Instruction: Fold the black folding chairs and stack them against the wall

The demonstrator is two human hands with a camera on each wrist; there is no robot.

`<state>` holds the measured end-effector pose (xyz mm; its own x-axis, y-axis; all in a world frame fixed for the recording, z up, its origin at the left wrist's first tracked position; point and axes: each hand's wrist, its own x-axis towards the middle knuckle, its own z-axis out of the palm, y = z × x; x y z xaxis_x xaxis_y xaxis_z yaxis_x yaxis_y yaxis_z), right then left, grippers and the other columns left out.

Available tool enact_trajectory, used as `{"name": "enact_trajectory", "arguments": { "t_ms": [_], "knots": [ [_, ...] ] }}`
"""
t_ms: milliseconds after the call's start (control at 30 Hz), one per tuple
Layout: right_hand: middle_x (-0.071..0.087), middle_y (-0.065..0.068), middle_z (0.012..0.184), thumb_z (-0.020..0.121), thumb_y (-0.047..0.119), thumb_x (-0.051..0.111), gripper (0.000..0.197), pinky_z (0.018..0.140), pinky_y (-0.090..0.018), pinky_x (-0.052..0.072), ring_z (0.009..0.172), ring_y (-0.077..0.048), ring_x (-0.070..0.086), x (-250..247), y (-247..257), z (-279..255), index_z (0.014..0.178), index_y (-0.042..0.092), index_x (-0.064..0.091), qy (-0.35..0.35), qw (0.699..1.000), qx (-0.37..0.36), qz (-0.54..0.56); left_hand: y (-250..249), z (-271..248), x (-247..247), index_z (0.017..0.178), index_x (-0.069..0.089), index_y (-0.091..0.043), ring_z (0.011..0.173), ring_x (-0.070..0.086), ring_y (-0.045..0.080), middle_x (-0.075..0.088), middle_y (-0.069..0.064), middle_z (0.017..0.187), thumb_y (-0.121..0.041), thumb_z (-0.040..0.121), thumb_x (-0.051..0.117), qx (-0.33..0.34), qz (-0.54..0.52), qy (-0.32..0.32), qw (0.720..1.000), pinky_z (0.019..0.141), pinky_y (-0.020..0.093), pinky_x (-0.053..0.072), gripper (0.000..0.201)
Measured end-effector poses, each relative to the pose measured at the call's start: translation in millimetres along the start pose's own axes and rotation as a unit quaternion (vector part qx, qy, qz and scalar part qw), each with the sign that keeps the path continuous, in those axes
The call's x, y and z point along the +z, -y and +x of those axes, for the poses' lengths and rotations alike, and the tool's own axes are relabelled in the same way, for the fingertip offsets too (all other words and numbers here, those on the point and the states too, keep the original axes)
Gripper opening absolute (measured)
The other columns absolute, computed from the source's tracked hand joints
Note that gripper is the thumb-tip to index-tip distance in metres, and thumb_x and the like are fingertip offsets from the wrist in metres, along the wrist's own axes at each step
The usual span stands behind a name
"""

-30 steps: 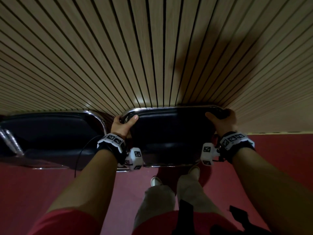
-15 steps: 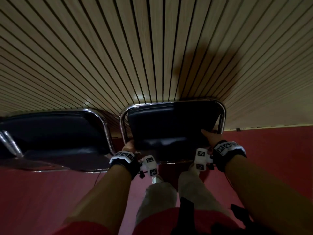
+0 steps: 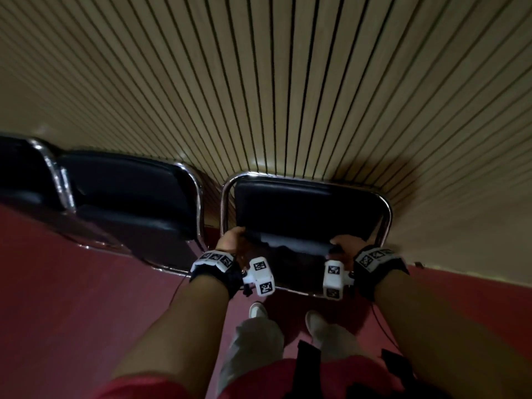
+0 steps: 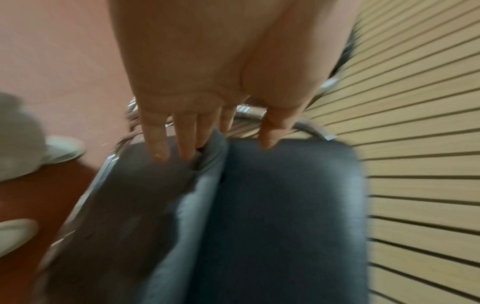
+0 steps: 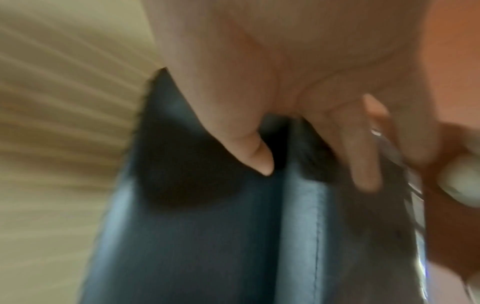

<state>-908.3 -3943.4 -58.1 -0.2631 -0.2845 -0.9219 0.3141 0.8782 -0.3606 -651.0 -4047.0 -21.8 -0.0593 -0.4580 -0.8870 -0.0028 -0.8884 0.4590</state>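
A folded black folding chair point(image 3: 311, 208) with a chrome frame point(image 3: 224, 203) stands upright against the slatted wooden wall point(image 3: 259, 82). My left hand point(image 3: 231, 240) grips its lower left edge. In the left wrist view the fingers point(image 4: 155, 144) lie on one face of the black seat pad point(image 4: 272, 205) and the thumb point(image 4: 270, 131) on the other. My right hand point(image 3: 344, 246) grips the lower right edge. There the thumb point(image 5: 249, 152) and fingers point(image 5: 363, 164) pinch the pad point(image 5: 207, 236) between them.
A second folded black chair point(image 3: 129, 197) leans on the wall just left of mine, and a third point(image 3: 20, 168) sits at the far left. A red floor point(image 3: 72, 298) runs up to the wall. My white shoes point(image 3: 257, 309) stand right below the chair.
Both hands slid down from the chair's top corners to its lower edge. The chair now stands more upright against the wall, beside the other chair.
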Motion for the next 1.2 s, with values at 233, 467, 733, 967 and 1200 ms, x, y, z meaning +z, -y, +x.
{"name": "enact_trajectory", "arguments": {
  "t_ms": [233, 467, 733, 967, 1200],
  "knots": [
    [0.063, -0.014, 0.11, 0.1, 0.025, 0.049, 0.027, 0.074, -0.038, 0.052, 0.093, -0.03, 0.065, 22, 76, -66, 0.125, 0.014, 0.047, 0.136, 0.983, -0.124, 0.003, 22, -54, -14, 0.078, 0.066, -0.014, 0.066, 0.059, 0.025, 0.064, 0.009, 0.071, -0.026, 0.087, 0.064, 0.112, -0.118, -0.084, 0.983, 0.071, 0.035, 0.047, 0.016],
    [0.064, -0.011, 0.102, 0.101, 0.026, 0.048, 0.024, 0.064, -0.035, 0.047, 0.086, -0.028, 0.064, 124, 60, -128, 0.121, 0.013, 0.047, 0.265, 0.938, -0.152, -0.162, 80, -156, -90, 0.12, 0.058, -0.024, 0.093, 0.055, 0.018, 0.059, -0.001, 0.105, -0.02, 0.093, 0.063, 0.199, -0.254, -0.238, 0.916, 0.089, 0.042, 0.044, 0.028],
    [0.064, -0.014, 0.099, 0.099, 0.019, 0.051, 0.021, 0.075, -0.04, 0.051, 0.083, -0.03, 0.062, 262, -63, -222, 0.116, 0.009, 0.053, 0.404, 0.836, -0.146, -0.343, 229, -302, -199, 0.12, 0.057, -0.021, 0.111, 0.056, 0.024, 0.061, 0.004, 0.109, -0.016, 0.098, 0.056, 0.195, -0.384, -0.471, 0.77, 0.098, 0.048, 0.04, 0.023],
    [0.064, -0.017, 0.1, 0.1, 0.018, 0.05, 0.013, 0.077, -0.043, 0.051, 0.086, -0.034, 0.063, 330, -229, -309, 0.11, 0.012, 0.054, 0.488, 0.739, -0.123, -0.447, 393, -397, -244, 0.12, 0.058, -0.019, 0.103, 0.054, 0.025, 0.059, 0.004, 0.1, -0.014, 0.097, 0.053, 0.153, -0.48, -0.569, 0.65, 0.091, 0.046, 0.039, 0.024],
    [0.064, -0.017, 0.1, 0.099, 0.018, 0.052, 0.016, 0.068, -0.04, 0.052, 0.081, -0.031, 0.063, 369, -401, -369, 0.113, 0.011, 0.056, 0.498, 0.69, -0.113, -0.512, 548, -452, -313, 0.118, 0.06, -0.019, 0.103, 0.058, 0.025, 0.061, 0.008, 0.106, -0.012, 0.095, 0.052, 0.131, -0.537, -0.575, 0.604, 0.087, 0.044, 0.038, 0.025]
  ]
}}
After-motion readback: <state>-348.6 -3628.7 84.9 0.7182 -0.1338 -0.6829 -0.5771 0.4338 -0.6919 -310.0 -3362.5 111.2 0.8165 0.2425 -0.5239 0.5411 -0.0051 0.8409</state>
